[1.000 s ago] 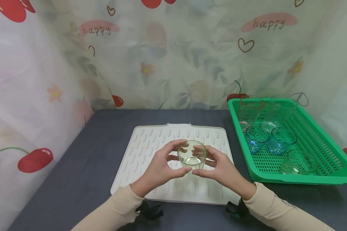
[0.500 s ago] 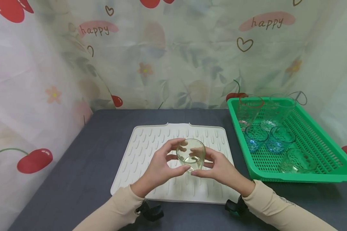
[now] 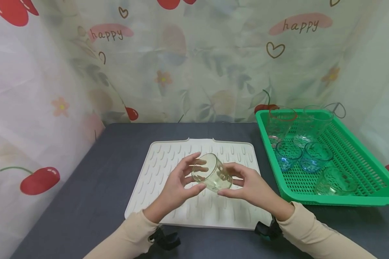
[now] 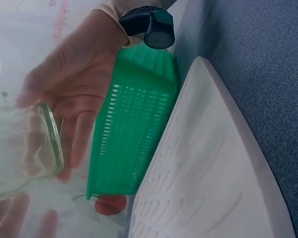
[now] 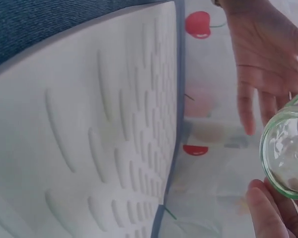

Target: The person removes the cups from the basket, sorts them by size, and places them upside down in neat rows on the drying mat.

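Note:
A clear, faintly yellow-green drinking glass (image 3: 219, 178) is held tilted above the white ridged mat (image 3: 155, 180), its mouth toward the left and its base toward the right. My left hand (image 3: 171, 185) holds it by the rim side, fingertips spread behind it and thumb at the front. Around the base end, my right hand (image 3: 249, 181) grips with thumb in front and fingers behind. The right wrist view looks onto the round base of the glass (image 5: 290, 153), with the left hand (image 5: 268, 64) beyond it. Fingers show through the glass wall (image 4: 10, 144) in the left wrist view.
A green perforated basket (image 3: 369, 180) stands at the right of the dark table (image 3: 84, 187). Inside are two tall glasses, one with a red rim (image 3: 280, 126), two blue glasses (image 3: 314, 156) and a clear tumbler (image 3: 335, 181). Printed curtains (image 3: 194, 72) enclose the back and sides.
The glass has turned from nearly upright to tilted, its mouth swinging left and its base right. Both hands have spread slightly apart while holding it.

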Tool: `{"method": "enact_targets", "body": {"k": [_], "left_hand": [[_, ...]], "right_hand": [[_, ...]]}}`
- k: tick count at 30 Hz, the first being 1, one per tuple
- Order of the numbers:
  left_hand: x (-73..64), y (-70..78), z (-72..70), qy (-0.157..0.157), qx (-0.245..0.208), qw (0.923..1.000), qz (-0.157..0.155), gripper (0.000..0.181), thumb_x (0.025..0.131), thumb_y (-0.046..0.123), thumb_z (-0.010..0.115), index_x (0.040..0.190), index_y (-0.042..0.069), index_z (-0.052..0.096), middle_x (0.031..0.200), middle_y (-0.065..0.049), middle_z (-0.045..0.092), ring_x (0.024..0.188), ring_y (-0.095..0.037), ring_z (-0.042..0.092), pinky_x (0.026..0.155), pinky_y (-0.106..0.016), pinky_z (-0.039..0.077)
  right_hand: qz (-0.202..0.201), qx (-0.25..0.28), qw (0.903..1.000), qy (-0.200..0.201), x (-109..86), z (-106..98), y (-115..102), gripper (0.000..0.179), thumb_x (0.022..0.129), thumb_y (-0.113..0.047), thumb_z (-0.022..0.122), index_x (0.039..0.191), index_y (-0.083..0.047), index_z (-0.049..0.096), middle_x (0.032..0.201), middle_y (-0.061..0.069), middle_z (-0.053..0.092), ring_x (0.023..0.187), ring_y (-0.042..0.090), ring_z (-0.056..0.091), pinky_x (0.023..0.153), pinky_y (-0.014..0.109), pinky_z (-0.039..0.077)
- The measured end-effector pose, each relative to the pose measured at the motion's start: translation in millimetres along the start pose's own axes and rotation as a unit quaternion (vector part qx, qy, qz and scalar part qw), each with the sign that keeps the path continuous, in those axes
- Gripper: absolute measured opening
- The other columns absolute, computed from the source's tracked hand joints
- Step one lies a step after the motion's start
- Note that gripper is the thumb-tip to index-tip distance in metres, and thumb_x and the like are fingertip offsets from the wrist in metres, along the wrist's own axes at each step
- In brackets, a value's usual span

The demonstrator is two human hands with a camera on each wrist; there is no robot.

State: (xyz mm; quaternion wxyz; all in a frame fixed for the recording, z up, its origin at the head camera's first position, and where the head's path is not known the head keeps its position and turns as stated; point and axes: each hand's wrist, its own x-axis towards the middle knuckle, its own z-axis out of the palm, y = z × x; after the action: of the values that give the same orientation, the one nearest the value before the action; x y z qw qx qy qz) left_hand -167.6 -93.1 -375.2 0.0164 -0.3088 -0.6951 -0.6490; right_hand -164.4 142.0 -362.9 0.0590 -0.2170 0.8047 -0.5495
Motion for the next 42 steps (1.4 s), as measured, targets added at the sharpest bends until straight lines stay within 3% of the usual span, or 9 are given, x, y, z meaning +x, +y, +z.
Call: {"method": "enact_targets", "body": {"k": [8,13,18,23,26,32,35,39,42], "left_hand": [[-0.9,0.5,-2.5,-0.012,0.006,0.9993,-0.035,0.07,0.084,-0.001,0.071,0.145,0.005,0.036,0.135,-0.018,0.051,0.124,-0.032,0.053,0.094,-0.031,0.051],[-2.0,1.4,-3.6,-0.025,0.017,0.9977,-0.061,0.071,0.083,0.003,0.072,0.144,0.008,0.035,0.135,-0.019,0.052,0.125,-0.031,0.052,0.096,-0.036,0.049],[-3.7,6.7,-10.4,-0.036,0.076,0.995,-0.054,0.072,0.084,0.006,0.074,0.145,0.01,0.035,0.137,-0.016,0.051,0.127,-0.029,0.05,0.1,-0.046,0.046],[-12.2,17.1,-31.0,-0.012,0.17,0.9842,-0.047,0.067,0.088,0.013,0.072,0.145,0.015,0.038,0.143,-0.008,0.048,0.131,-0.025,0.048,0.103,-0.049,0.043],[-21.4,22.9,-46.8,-0.004,0.253,0.966,-0.054,0.065,0.091,0.022,0.07,0.147,0.017,0.037,0.147,-0.005,0.045,0.134,-0.025,0.046,0.105,-0.05,0.04],[-42.5,31.0,-71.6,-0.016,0.409,0.9059,-0.11,0.078,0.092,0.036,0.065,0.154,0.016,0.022,0.156,-0.008,0.03,0.142,-0.029,0.032,0.109,-0.057,0.031],[-52.1,30.7,-76.6,-0.037,0.448,0.8835,-0.13,0.082,0.092,0.037,0.065,0.155,0.012,0.019,0.158,-0.012,0.026,0.145,-0.032,0.025,0.112,-0.06,0.023],[-65.3,23.4,-77.1,-0.056,0.49,0.8595,-0.133,0.085,0.089,0.04,0.067,0.153,0.007,0.023,0.157,-0.017,0.026,0.145,-0.037,0.023,0.111,-0.064,0.018],[-74.0,14.3,-75.3,-0.065,0.504,0.8507,-0.134,0.085,0.089,0.044,0.066,0.153,0.006,0.025,0.156,-0.021,0.025,0.144,-0.039,0.023,0.11,-0.065,0.019]], "right_hand": [[-0.025,-0.009,0.999,0.037,-2.8,-10.6,-5.5,0.063,0.076,-0.019,0.083,0.132,-0.007,0.055,0.13,0.012,0.057,0.115,0.028,0.061,0.091,0.031,0.052],[-0.045,0.001,0.9977,0.051,-5.9,-14.7,-12.2,0.061,0.077,-0.014,0.082,0.131,-0.007,0.055,0.128,0.013,0.056,0.112,0.03,0.064,0.089,0.032,0.053],[-0.077,0.015,0.9952,0.058,-6.9,-20.8,-22.8,0.061,0.077,-0.008,0.081,0.131,-0.006,0.055,0.124,0.012,0.054,0.108,0.029,0.065,0.085,0.032,0.055],[-0.083,-0.046,0.9939,0.056,-1.2,-29.1,-39.0,0.059,0.077,-0.015,0.083,0.13,-0.015,0.058,0.122,0.004,0.056,0.108,0.021,0.063,0.086,0.029,0.055],[-0.079,-0.089,0.9914,0.054,5.0,-35.7,-50.1,0.059,0.077,-0.02,0.083,0.13,-0.019,0.058,0.123,-0.001,0.056,0.108,0.019,0.06,0.086,0.032,0.055],[-0.081,-0.139,0.9857,0.05,27.5,-43.2,-68.0,0.061,0.077,-0.025,0.083,0.133,-0.018,0.057,0.129,0.001,0.055,0.115,0.022,0.057,0.09,0.041,0.054],[-0.085,-0.16,0.9827,0.041,41.2,-42.4,-74.5,0.062,0.078,-0.027,0.082,0.134,-0.018,0.057,0.129,0.001,0.054,0.117,0.023,0.055,0.091,0.039,0.053],[-0.094,-0.188,0.9773,0.024,60.6,-35.6,-78.7,0.062,0.079,-0.027,0.081,0.135,-0.017,0.056,0.128,0.001,0.054,0.114,0.02,0.053,0.091,0.035,0.052],[-0.094,-0.196,0.976,0.006,75.3,-27.3,-78.0,0.062,0.08,-0.028,0.08,0.135,-0.016,0.056,0.126,0.0,0.053,0.113,0.018,0.051,0.09,0.034,0.052]]}}
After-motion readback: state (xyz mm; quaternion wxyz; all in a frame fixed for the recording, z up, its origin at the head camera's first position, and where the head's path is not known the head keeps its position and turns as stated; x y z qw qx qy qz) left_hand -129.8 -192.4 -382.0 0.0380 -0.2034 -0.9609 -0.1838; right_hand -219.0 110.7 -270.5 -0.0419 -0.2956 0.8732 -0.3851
